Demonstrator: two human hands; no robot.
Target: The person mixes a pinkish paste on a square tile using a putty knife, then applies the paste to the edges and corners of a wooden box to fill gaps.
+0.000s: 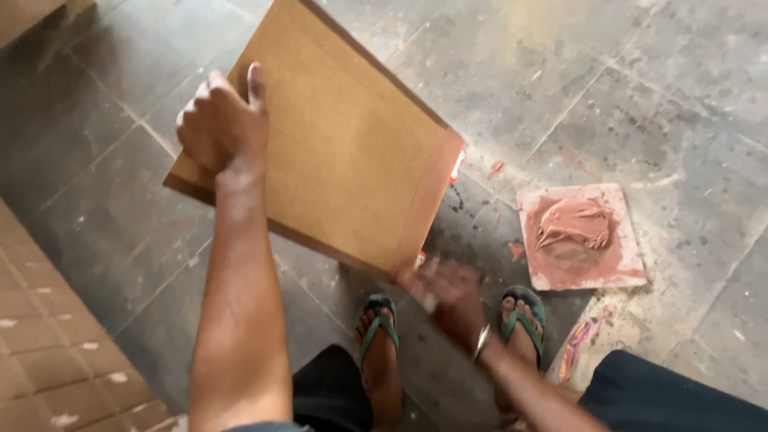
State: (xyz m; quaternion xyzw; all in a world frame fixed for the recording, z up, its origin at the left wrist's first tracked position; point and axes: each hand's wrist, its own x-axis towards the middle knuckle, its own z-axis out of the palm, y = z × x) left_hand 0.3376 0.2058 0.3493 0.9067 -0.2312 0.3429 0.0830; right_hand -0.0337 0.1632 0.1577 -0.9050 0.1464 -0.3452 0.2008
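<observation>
A flat brown board (344,136) is held tilted above the stone floor. My left hand (222,124) grips its left edge, thumb up against the face. My right hand (444,296) is blurred just below the board's lower right corner, fingers smeared with reddish paste; whether it touches the board I cannot tell. Both my feet in green sandals (524,316) stand under the board.
A square tile (624,256) with a heap of reddish-brown putty (574,224) lies on the floor to the right. A stained rag (578,344) lies beside my right foot. Brown panelled boards (48,352) sit at the lower left.
</observation>
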